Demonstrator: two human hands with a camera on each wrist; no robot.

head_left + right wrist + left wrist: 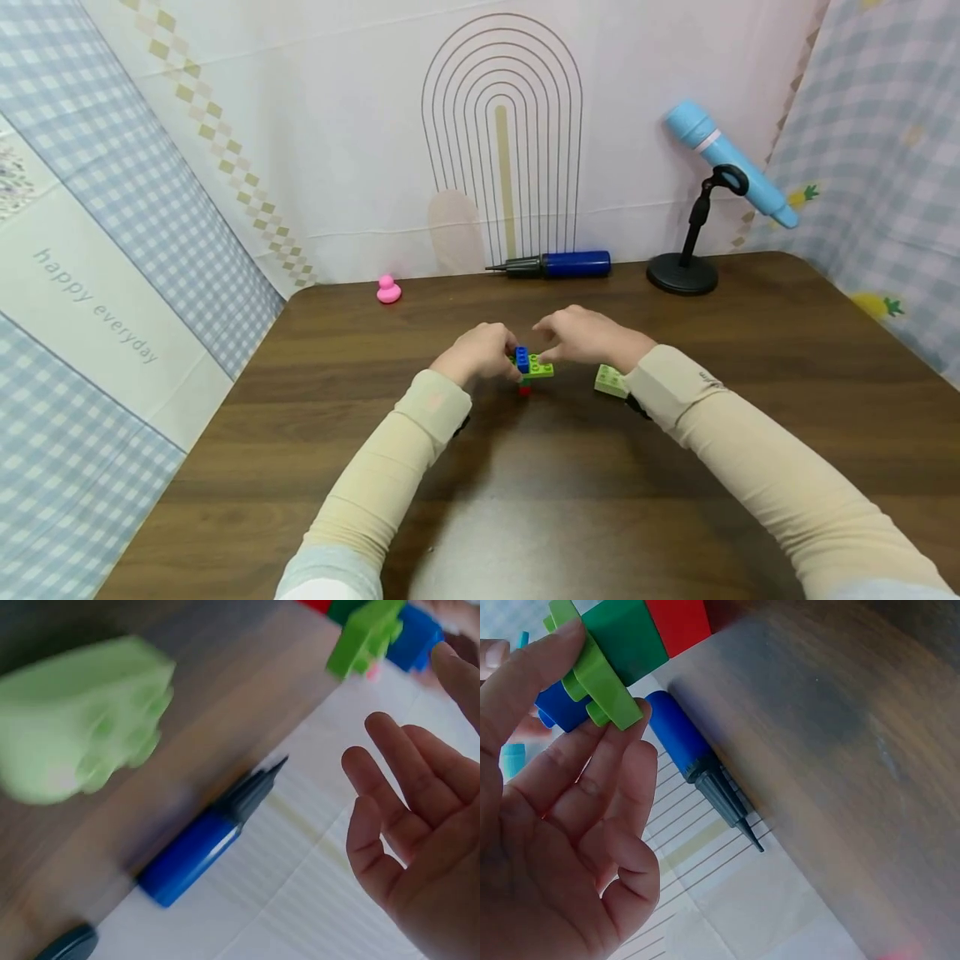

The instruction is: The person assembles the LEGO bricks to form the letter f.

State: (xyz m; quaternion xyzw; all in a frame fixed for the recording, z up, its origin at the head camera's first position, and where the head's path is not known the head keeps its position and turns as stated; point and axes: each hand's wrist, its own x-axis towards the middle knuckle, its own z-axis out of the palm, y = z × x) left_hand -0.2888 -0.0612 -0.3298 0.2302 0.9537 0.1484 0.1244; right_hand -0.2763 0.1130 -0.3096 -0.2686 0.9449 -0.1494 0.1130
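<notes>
A small stack of toy building bricks stands on the table: a red brick (679, 626) at the bottom, a dark green brick (626, 641) above it, a lime green plate (540, 367) laid crosswise and a blue brick (522, 359) on top. My left hand (483, 352) pinches the lime plate's left part between thumb and fingers. My right hand (588, 335) is at the stack's right side, fingers loosely bent and apart; whether its thumb touches the stack I cannot tell. A pale green brick (611, 381) lies near the right wrist, partly hidden by the sleeve.
Along the table's back edge are a pink rubber duck (388, 290), a blue hand pump (576, 264) and a black stand (682, 273) holding a light blue toy microphone (738, 167). A printed white cloth (337, 125) hangs behind the wooden table (300, 433).
</notes>
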